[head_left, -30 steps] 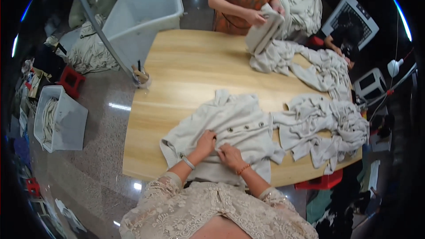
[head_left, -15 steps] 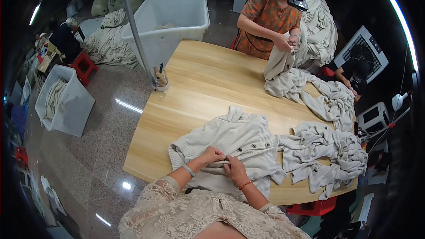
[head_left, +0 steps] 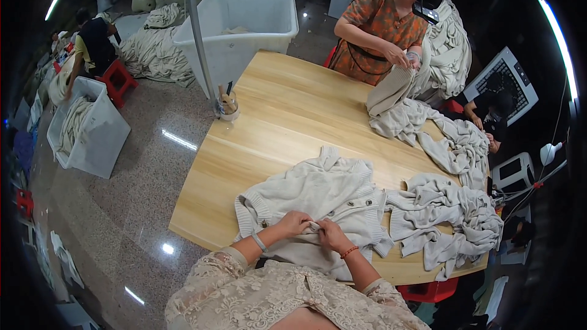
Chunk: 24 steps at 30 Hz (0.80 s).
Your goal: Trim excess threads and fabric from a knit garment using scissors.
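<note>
Both hands, left (head_left: 295, 222) and right (head_left: 332, 234), pinch closed on one small fold at the front of the cream cardigan (head_left: 318, 192), which lies flat at the near edge of the table (head_left: 287, 116). Working it cleanly likely calls for keeping the knit flat and taut between the two grips. I count one cardigan in hand, one heap (head_left: 449, 214) at the right edge, and a second heap (head_left: 428, 128) by the person (head_left: 385, 24) at the far side.

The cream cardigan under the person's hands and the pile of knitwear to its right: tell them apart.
The cardigan lies spread flat; the pile is crumpled and heaped. The left hand and right hand pinch the cardigan's edge; nobody touches the pile. Both are cream knit on the wooden table.
</note>
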Available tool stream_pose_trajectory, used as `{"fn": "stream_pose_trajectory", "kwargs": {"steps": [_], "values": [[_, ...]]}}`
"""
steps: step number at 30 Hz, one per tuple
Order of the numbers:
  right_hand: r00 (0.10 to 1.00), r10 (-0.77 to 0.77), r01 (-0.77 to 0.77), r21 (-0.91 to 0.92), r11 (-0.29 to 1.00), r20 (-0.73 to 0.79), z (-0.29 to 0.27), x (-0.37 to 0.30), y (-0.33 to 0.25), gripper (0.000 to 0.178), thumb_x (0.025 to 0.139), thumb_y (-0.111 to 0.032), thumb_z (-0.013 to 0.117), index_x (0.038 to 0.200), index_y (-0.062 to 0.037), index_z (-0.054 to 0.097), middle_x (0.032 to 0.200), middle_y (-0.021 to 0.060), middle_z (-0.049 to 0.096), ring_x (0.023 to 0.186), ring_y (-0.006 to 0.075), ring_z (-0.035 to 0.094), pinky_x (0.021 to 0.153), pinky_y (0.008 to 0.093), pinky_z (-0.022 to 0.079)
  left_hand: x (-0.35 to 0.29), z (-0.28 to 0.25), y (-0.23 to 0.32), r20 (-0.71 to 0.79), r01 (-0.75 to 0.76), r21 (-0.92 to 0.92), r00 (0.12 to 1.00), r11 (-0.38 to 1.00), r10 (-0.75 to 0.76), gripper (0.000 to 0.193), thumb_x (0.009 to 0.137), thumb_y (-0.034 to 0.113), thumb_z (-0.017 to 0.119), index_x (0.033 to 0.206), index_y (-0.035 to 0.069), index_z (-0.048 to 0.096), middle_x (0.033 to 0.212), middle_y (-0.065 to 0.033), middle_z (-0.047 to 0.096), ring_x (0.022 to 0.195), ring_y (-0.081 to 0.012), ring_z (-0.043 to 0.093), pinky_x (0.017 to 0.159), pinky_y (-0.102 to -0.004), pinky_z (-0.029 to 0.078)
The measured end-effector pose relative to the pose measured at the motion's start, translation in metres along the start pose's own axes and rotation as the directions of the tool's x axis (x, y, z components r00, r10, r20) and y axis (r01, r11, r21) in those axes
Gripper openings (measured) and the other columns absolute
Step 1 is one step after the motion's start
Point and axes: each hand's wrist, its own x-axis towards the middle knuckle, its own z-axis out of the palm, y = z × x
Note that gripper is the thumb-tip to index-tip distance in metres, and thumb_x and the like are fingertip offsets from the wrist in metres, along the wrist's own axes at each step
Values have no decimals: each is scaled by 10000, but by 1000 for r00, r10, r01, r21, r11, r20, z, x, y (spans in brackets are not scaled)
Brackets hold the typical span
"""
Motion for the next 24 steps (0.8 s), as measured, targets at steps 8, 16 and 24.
{"fn": "stream_pose_trajectory", "kwargs": {"steps": [8,16,24], "values": [[997,52,-47,75,996,-65,9,-8,-10,275,772,-32,551,1032,-15,638,810,188,567,753,354,573,682,393,471,-4,-13,9,55,130,-68,990,989,-127,193,813,170,620,941,37,680,762,-127,663,658,-198,620,628,-309,480],[973,40,-23,77,997,-228,19,-10,-10,216,754,-14,595,963,-30,647,789,167,571,727,325,570,667,377,461,3,-21,12,125,142,-107,984,984,-129,211,807,164,612,947,19,672,785,-141,669,687,-194,628,651,-308,485],[990,6,15,150,989,-143,10,-8,-12,225,730,50,574,924,-23,659,814,143,587,726,313,604,654,349,481,-1,-22,4,111,50,-147,993,988,-34,159,786,138,614,894,33,663,734,-116,640,655,-200,587,633,-311,469]]}}
